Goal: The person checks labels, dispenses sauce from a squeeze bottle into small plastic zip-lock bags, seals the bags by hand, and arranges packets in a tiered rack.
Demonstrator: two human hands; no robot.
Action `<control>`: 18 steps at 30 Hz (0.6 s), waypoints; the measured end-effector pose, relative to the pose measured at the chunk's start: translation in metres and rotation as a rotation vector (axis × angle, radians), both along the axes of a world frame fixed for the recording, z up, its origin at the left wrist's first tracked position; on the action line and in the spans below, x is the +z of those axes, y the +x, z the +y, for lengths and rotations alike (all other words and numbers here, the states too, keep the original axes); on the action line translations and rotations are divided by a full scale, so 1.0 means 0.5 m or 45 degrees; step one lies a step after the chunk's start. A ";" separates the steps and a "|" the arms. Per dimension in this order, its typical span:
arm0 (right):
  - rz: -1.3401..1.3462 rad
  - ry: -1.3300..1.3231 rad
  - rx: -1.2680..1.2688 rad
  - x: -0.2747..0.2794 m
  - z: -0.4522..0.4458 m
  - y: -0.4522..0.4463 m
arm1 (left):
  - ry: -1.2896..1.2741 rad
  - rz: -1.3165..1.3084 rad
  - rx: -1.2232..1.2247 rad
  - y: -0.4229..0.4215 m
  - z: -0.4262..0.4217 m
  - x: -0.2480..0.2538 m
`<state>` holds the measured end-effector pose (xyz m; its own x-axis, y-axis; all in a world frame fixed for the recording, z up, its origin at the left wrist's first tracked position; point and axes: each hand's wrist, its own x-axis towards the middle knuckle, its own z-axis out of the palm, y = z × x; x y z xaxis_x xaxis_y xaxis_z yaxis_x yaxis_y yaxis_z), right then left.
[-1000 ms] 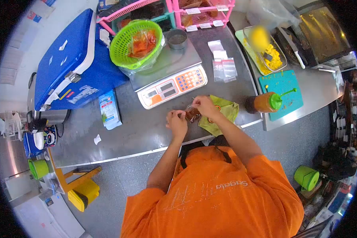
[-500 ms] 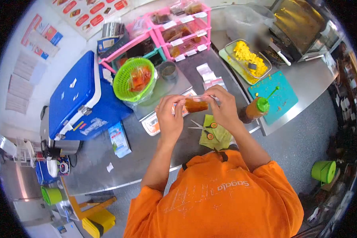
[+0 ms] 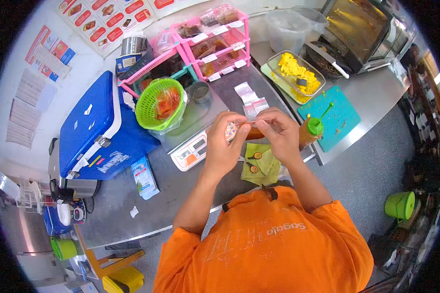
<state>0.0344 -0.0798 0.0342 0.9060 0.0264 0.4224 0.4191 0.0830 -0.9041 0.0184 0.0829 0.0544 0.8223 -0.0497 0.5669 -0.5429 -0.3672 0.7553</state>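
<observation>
A small clear plastic bag of orange-brown sauce (image 3: 253, 134) hangs between my hands over the counter. My left hand (image 3: 223, 146) pinches its top edge from the left, and my right hand (image 3: 280, 136) pinches that edge from the right, the fingertips almost meeting. Much of the bag is hidden behind the fingers. Just below it lies a folded green cloth (image 3: 264, 171) with scissors (image 3: 253, 169) on top. A white kitchen scale (image 3: 187, 158) stands left of my left hand. Close to my right hand is a sauce bottle (image 3: 310, 132) with a green cap.
Beyond my hands lie small clear bags (image 3: 254, 104). A green basket (image 3: 144, 108) holds red-orange packets, beside a blue cooler (image 3: 90, 127). Pink stacked trays (image 3: 220, 36) stand behind. At right are a tray of yellow food (image 3: 320, 78), a knife (image 3: 330, 59) and a teal cutting board (image 3: 344, 115).
My fingertips have come closer together along the bag's top edge. The sauce bag now hangs lower and is more hidden by my hands. The camera view has shifted slightly.
</observation>
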 end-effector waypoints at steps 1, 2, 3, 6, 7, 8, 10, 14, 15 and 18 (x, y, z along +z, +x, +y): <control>-0.009 -0.015 0.003 -0.002 -0.001 -0.005 | -0.042 0.055 -0.044 -0.003 -0.005 -0.006; -0.006 -0.018 0.005 -0.003 0.000 -0.010 | -0.084 0.110 -0.088 -0.006 -0.008 -0.011; 0.021 0.022 0.033 -0.003 0.003 -0.013 | -0.087 0.111 -0.086 -0.006 -0.009 -0.014; 0.033 -0.026 0.040 -0.002 0.003 -0.019 | -0.088 0.038 -0.086 -0.004 -0.010 -0.024; 0.018 -0.113 0.019 -0.001 0.002 -0.020 | -0.052 0.044 -0.080 -0.004 -0.009 -0.030; 0.018 -0.112 0.025 0.002 0.003 -0.020 | -0.015 0.048 -0.071 -0.002 -0.006 -0.037; 0.158 -0.398 -0.104 0.006 0.004 -0.017 | 0.091 0.030 0.006 0.004 0.006 -0.049; 0.253 -0.495 -0.005 -0.046 -0.021 0.039 | 0.142 0.154 -0.037 0.062 0.048 -0.103; 0.252 -0.543 0.007 -0.050 -0.024 0.049 | 0.145 0.148 -0.039 0.077 0.055 -0.098; 0.276 -0.566 -0.001 -0.085 -0.029 0.086 | 0.375 0.136 -0.060 0.131 0.083 -0.079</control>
<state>0.0772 -0.0941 -0.0085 0.9719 0.1606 0.1721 0.2173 -0.3306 -0.9184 0.0838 0.1244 0.0147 0.8695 -0.2381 0.4327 -0.4874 -0.5551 0.6740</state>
